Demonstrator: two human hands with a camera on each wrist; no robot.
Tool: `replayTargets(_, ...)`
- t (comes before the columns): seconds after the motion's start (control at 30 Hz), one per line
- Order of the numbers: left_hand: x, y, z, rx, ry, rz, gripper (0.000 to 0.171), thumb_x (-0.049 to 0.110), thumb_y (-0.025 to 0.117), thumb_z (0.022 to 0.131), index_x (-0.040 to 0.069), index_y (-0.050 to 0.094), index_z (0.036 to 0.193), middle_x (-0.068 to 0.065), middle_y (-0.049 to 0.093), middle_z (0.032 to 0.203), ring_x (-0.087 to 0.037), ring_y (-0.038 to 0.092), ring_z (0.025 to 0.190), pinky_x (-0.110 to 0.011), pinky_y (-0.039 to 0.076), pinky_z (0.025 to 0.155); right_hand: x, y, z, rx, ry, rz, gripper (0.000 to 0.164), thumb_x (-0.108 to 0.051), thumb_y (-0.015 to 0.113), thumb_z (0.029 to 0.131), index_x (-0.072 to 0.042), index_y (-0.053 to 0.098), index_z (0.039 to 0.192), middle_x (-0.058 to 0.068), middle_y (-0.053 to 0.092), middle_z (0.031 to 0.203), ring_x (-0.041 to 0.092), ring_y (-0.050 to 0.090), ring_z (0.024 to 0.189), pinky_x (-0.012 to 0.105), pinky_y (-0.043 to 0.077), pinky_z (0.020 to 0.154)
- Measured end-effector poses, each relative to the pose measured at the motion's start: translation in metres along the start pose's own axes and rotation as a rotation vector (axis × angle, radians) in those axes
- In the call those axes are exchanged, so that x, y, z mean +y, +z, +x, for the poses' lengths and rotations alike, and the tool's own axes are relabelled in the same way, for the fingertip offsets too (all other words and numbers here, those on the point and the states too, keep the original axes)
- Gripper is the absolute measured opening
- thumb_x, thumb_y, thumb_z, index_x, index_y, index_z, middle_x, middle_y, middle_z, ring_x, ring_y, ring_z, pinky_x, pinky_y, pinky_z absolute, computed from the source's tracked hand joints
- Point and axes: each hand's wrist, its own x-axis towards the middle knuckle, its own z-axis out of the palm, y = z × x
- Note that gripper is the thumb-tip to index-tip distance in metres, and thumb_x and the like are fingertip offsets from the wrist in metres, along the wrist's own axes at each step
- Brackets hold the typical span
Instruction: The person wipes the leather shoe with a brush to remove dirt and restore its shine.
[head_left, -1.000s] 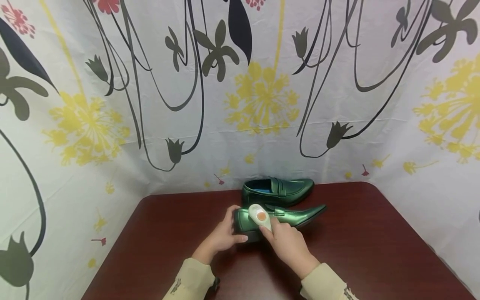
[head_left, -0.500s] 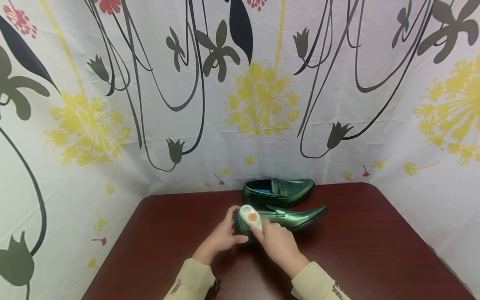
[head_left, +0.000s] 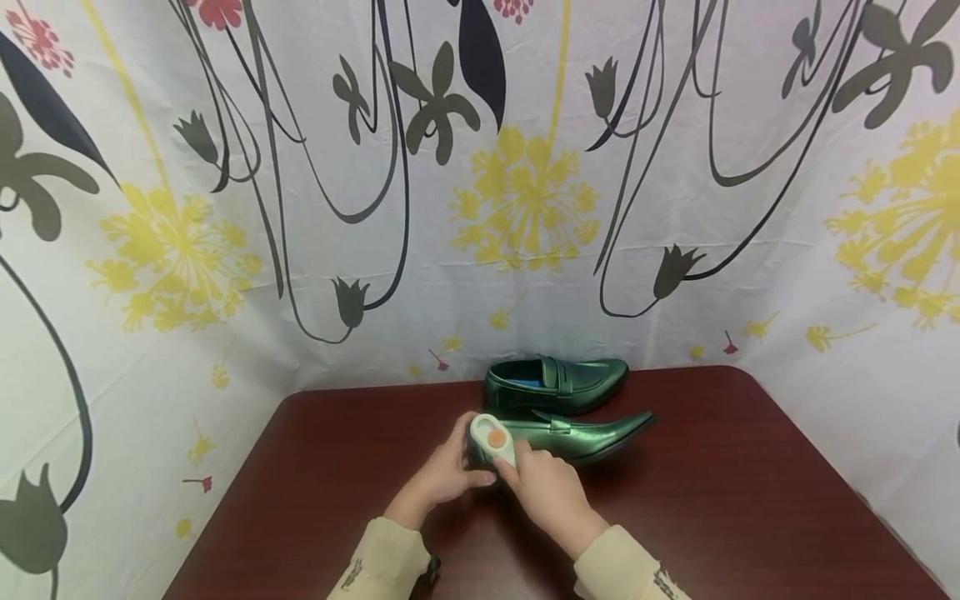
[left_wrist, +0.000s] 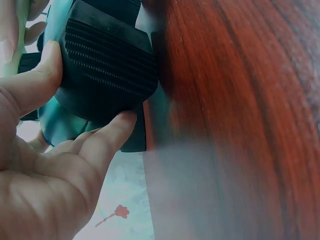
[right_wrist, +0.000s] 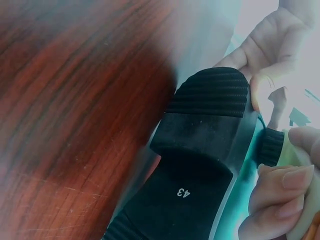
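A shiny green loafer [head_left: 600,439] lies tipped on its side, its toe pointing right. Around its heel end my left hand [head_left: 442,473] grips with thumb and fingers spread to either side. The ridged black heel [left_wrist: 107,62] faces the left wrist camera, and "43" is printed on the sole [right_wrist: 195,185]. My right hand [head_left: 551,496] holds a small shoe brush [head_left: 491,437] with a pale handle and an orange spot. Its short black bristles [right_wrist: 271,147] are against the green upper near the heel.
Another green loafer [head_left: 592,385] stands upright just behind, close to the patterned cloth backdrop [head_left: 420,325]. Both shoes are on a dark red-brown wooden table [head_left: 720,492] with rounded back corners.
My right hand has slid the brush leftward along the shoe to its heel end, beside the left fingers. My left hand and both loafers have stayed put.
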Motion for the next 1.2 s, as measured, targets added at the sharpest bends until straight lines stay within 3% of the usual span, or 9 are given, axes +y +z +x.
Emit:
replayTargets(0.47, 0.0, 0.001, 0.004, 0.009, 0.044, 0.042, 0.092, 0.003, 0.08, 0.084, 0.02, 0.024, 0.155, -0.014, 0.05, 0.147, -0.028, 0.049, 0.134, -0.048, 0.047, 0.108, 0.003, 0.004, -0.009, 0.023, -0.033, -0.028, 0.034, -0.042, 0.065, 0.097, -0.008, 0.06, 0.095, 0.008, 0.063, 0.066, 0.022, 0.058, 0.051, 0.037, 0.043, 0.045)
replayTargets(0.83, -0.003, -0.001, 0.004, 0.012, 0.014, 0.072, 0.097, 0.006, 0.082, 0.083, 0.02, 0.021, 0.157, -0.015, 0.048, 0.149, -0.029, 0.052, 0.132, -0.046, 0.046, 0.108, 0.004, 0.008, -0.019, 0.029, -0.067, -0.022, 0.031, -0.041, 0.066, 0.096, -0.011, 0.057, 0.091, 0.005, 0.059, 0.063, 0.02, 0.053, 0.049, 0.036, 0.039, 0.043)
replayTargets(1.2, -0.004, -0.001, 0.004, 0.018, 0.014, 0.073, 0.096, 0.012, 0.082, 0.083, 0.021, 0.022, 0.157, -0.015, 0.045, 0.152, -0.029, 0.049, 0.133, -0.049, 0.044, 0.111, 0.012, 0.004, -0.022, 0.014, -0.043, 0.013, 0.034, -0.046, 0.066, 0.095, -0.012, 0.063, 0.096, 0.005, 0.063, 0.066, 0.02, 0.059, 0.053, 0.037, 0.044, 0.047)
